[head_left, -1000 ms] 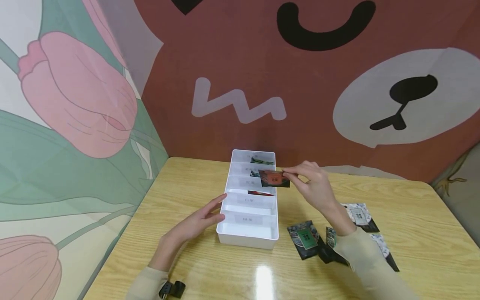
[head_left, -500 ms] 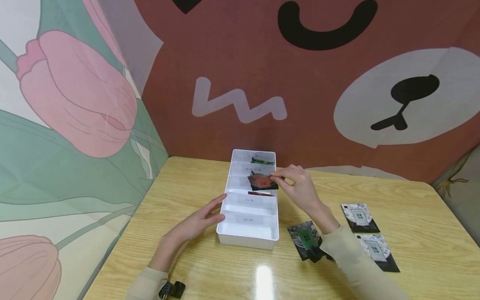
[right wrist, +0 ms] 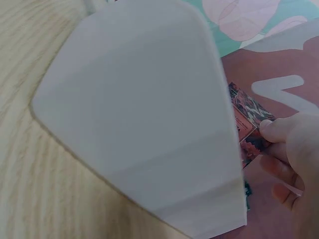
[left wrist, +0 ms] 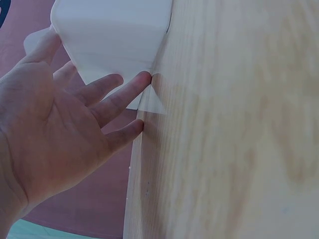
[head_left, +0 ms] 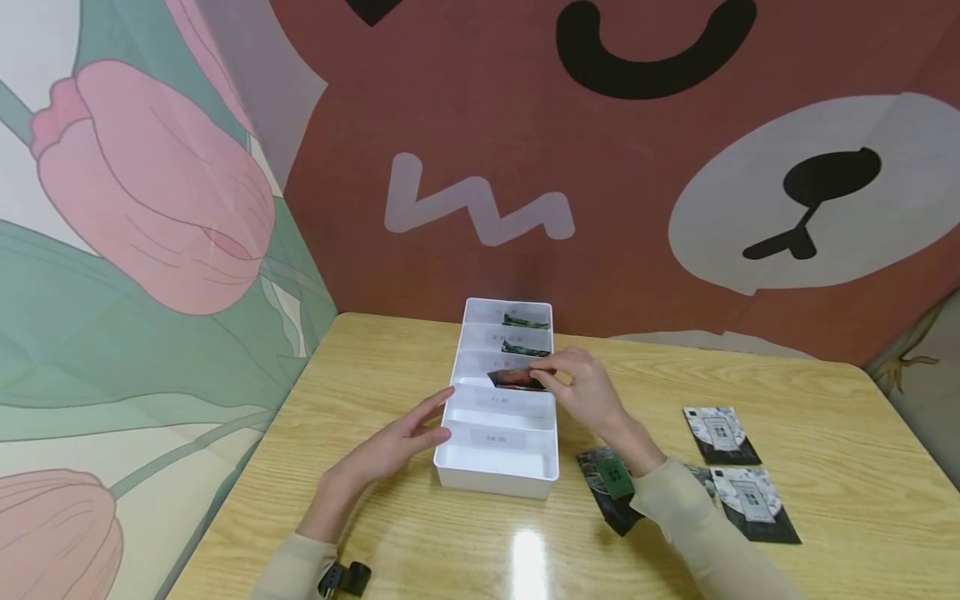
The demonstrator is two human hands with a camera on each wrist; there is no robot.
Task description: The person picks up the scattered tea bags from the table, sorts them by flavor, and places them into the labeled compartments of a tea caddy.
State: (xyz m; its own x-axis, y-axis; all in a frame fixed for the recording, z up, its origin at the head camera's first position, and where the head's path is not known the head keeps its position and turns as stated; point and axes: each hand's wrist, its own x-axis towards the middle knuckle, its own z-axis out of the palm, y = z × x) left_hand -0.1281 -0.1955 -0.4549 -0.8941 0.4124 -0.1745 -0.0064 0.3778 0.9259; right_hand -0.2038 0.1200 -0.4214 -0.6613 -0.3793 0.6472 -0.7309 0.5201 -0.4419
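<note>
My right hand (head_left: pixel 585 392) pinches a red-and-black packet (head_left: pixel 512 379) between thumb and fingers, partly down in the middle compartment of a white divided box (head_left: pixel 497 483). From the right wrist view the same packet (right wrist: pixel 245 119) stands out above the box wall (right wrist: pixel 134 109), its lower part hidden behind it. My left hand (head_left: pixel 382 446) rests against the box's left side with fingers spread and straight. In the left wrist view those fingers (left wrist: pixel 122 97) touch the white side. Green-and-dark packets (head_left: pixel 527 322) stand in the two far compartments; the two nearest hold nothing visible.
On the wooden table (head_left: pixel 360 367), right of the box, lie dark packets with a green label (head_left: pixel 615 478), partly under my right sleeve. Two white-and-black packets (head_left: pixel 722 435) lie farther right. The printed wall (head_left: pixel 450 275) stands just behind the box.
My right hand has moved left and down, bringing the red packet from above the box into the middle compartment. The left hand has stayed at the box's side.
</note>
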